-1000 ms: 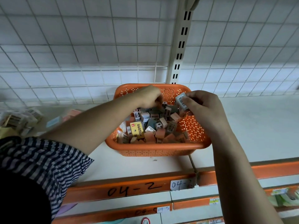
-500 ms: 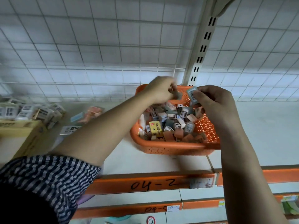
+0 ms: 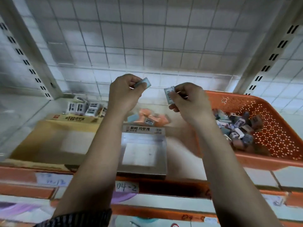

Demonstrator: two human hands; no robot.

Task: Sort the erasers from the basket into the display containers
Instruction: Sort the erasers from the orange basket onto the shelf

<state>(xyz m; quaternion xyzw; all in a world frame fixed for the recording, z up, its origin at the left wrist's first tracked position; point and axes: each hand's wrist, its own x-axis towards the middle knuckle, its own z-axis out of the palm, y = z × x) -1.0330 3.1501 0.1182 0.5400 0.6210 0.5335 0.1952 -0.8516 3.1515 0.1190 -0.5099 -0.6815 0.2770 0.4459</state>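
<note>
Both hands have come up out of the basket [image 3: 242, 102] and now hang over the boxes [image 3: 144, 149] beside it; so the picking is done and dropping comes next, I think; the left hand [image 3: 124, 95] pinches a blue eraser [image 3: 144, 82]; the right hand [image 3: 188, 104] pinches a grey eraser [image 3: 169, 94]; both are held up side by side, fingers curled

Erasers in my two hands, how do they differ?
The left eraser, pinched by the left hand, shows a plain pale blue face; the right eraser, in the right hand, shows a grey wrapper with a barcode. The left eraser is held slightly higher; the right eraser is nearer the orange basket. Both are small blocks pinched at the fingertips in the air.
</note>
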